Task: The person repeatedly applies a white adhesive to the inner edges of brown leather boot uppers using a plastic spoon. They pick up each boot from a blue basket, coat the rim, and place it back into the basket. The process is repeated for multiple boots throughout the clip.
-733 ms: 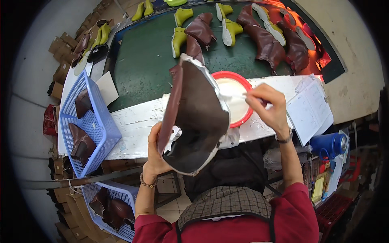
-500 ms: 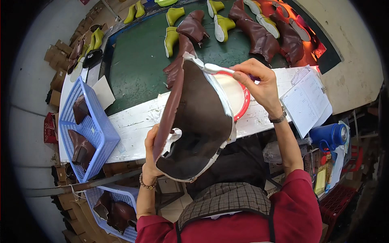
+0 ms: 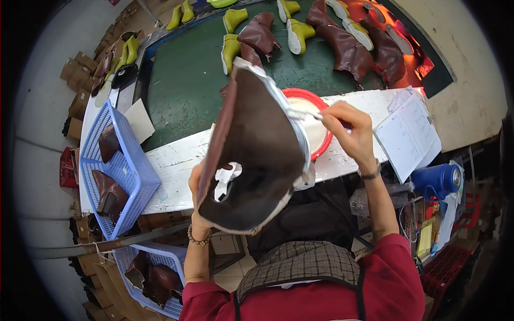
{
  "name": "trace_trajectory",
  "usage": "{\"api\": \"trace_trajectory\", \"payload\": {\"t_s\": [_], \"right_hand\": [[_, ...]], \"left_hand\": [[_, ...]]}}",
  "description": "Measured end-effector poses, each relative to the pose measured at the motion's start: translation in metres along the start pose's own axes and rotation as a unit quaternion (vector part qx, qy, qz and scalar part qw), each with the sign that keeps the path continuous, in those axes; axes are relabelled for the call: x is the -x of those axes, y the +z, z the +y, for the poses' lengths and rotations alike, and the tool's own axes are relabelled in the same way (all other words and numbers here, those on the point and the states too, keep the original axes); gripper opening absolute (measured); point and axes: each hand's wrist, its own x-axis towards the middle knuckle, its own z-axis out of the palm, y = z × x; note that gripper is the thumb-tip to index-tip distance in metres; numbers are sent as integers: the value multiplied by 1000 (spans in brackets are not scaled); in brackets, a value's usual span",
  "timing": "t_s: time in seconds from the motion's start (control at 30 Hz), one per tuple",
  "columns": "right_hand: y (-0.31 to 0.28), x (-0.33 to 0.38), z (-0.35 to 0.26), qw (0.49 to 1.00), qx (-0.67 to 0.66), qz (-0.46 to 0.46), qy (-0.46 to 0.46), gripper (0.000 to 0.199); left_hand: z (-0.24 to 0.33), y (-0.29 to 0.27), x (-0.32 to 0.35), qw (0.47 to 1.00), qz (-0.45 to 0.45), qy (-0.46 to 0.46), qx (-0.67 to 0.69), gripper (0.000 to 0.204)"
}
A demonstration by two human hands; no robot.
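My left hand [image 3: 198, 224] grips a brown leather boot upper [image 3: 257, 144] from its left side, partly hidden behind it. The upper is held up with its dark lining facing me, and a ragged hole shows low on the left. White paste lines its right-hand edge [image 3: 284, 104]. My right hand [image 3: 350, 131] pinches the handle of a small brush [image 3: 306, 114], whose white-coated head touches that edge. Behind the brush stands a red-rimmed bowl [image 3: 323, 101] of creamy white paste, partly covered by the upper.
A white bench [image 3: 176, 176] borders a green worktop [image 3: 182, 91] bearing yellow-green shoe forms [image 3: 299, 36] and brown boot uppers [image 3: 342, 48]. Blue baskets [image 3: 134, 166] holding boots stand at left. An open notebook [image 3: 407, 136] and a blue flask [image 3: 436, 181] are at right.
The brush has slid down and to the right along the upper's edge with my right hand. The upper has tilted a little, its lower part shifting left.
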Motion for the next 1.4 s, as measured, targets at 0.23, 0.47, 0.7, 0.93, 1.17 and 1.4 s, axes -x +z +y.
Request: {"api": "trace_trajectory", "payload": {"t_s": [0.23,0.47,0.7,0.93,1.17,1.4], "right_hand": [[-3,-42,6,997,16,26,-71,14],[11,10,-17,999,25,28,-31,17],[6,14,-16,997,54,48,-25,18],[13,16,-33,998,34,-9,-61,22],[16,28,-49,991,45,-82,-99,23],[19,23,-53,993,3,-119,27,12]], "left_hand": [[18,6,-3,995,-43,2,-86,120],[39,29,-36,964,101,14,-245,121],[28,32,-51,946,91,131,-283,117],[8,31,-65,897,191,198,-345,83],[9,24,-101,869,173,270,-376,79],[-3,14,-101,848,112,254,-451,67]]}}
